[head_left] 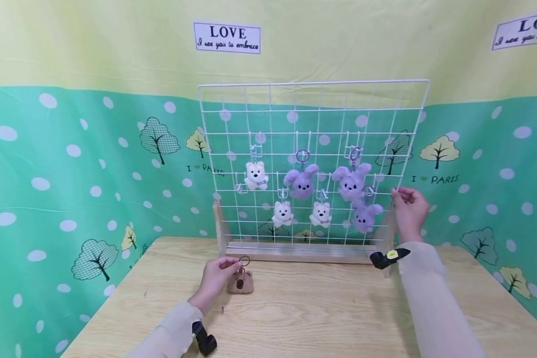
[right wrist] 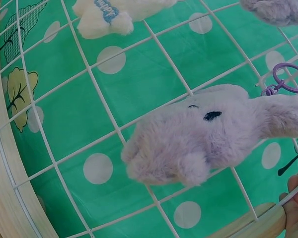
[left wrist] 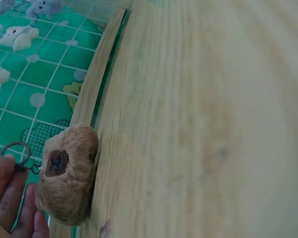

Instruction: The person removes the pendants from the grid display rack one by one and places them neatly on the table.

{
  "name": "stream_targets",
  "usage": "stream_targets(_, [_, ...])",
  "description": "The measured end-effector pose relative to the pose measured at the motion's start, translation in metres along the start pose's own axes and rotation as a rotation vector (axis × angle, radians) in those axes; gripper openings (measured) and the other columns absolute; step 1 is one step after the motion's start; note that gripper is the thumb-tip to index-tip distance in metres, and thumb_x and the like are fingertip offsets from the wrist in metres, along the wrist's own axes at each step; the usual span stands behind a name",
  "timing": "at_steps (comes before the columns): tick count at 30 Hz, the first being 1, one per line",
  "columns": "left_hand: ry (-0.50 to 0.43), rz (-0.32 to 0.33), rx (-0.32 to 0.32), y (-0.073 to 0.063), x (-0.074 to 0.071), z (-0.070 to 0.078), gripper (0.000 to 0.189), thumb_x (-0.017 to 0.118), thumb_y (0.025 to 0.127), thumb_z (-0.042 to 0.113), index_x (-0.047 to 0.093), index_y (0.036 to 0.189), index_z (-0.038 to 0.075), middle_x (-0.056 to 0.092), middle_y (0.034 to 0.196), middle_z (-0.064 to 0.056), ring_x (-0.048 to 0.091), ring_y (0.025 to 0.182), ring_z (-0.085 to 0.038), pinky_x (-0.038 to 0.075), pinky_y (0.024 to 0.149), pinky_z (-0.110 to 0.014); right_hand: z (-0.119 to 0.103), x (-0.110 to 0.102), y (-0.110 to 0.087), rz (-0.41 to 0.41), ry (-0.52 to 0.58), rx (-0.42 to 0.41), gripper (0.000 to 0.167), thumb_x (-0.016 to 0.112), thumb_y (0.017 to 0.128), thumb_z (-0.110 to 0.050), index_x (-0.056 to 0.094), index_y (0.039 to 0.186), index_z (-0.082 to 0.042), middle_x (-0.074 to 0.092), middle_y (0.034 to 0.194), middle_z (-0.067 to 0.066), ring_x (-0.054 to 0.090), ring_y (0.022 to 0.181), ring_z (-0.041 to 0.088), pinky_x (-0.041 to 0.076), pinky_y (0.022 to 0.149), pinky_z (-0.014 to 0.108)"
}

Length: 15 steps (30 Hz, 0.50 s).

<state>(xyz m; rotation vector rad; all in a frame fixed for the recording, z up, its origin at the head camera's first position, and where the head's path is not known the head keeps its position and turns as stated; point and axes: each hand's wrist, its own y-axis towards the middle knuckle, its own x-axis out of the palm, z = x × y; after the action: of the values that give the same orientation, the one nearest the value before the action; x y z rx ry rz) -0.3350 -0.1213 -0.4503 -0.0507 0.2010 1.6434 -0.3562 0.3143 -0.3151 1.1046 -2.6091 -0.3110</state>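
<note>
Front-left of the grid rack (head_left: pixel 319 133), a brown plush keychain (head_left: pixel 243 287) is held by its ring (left wrist: pixel 29 151), pinched by the left hand (head_left: pixel 217 276). The rack's right edge is gripped by the right hand (head_left: pixel 411 208). Ideally, the ring's opening is kept uncovered, the rack steady.

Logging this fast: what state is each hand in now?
Left hand: closed, holding the brown keychain.
Right hand: closed, holding the white rack at its side.
</note>
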Motion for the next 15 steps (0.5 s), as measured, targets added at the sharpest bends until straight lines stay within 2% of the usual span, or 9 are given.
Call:
stream_targets(5, [0.009,0.003,-0.009,0.009,0.004,-0.004,0.015,0.068,0.084,0.004,0.068,0.096,-0.006,0.07,0.09,-0.013,0.064,0.077,-0.014,0.054,0.066,-0.021,0.001,0.0,0.0,-0.001,0.006,-0.003,0.011,0.07,0.085,-0.014,0.065,0.094,-0.013,0.06,0.085,-0.01,0.055,0.081,0.003,0.046,0.068,0.006])
stream_targets(11, [0.036,-0.004,0.007,0.016,0.008,-0.01,0.017,0.069,0.084,0.005,0.069,0.095,-0.008,0.071,0.09,-0.014,0.065,0.077,-0.012,0.053,0.066,-0.02,0.001,0.0,-0.001,0.002,-0.037,-0.011,0.015,0.07,0.085,-0.018,0.065,0.099,-0.013,0.059,0.087,-0.01,0.055,0.082,0.003,0.045,0.069,0.006])
stream_targets(15, [0.035,-0.013,-0.014,0.02,0.009,-0.014,0.018,0.07,0.084,0.007,0.069,0.095,-0.007,0.071,0.088,-0.013,0.065,0.076,-0.011,0.052,0.066,-0.019,0.001,0.0,-0.001,0.007,-0.054,-0.013,0.018,0.07,0.086,-0.019,0.065,0.101,-0.011,0.059,0.086,-0.011,0.054,0.082,0.003,0.045,0.07,0.007])
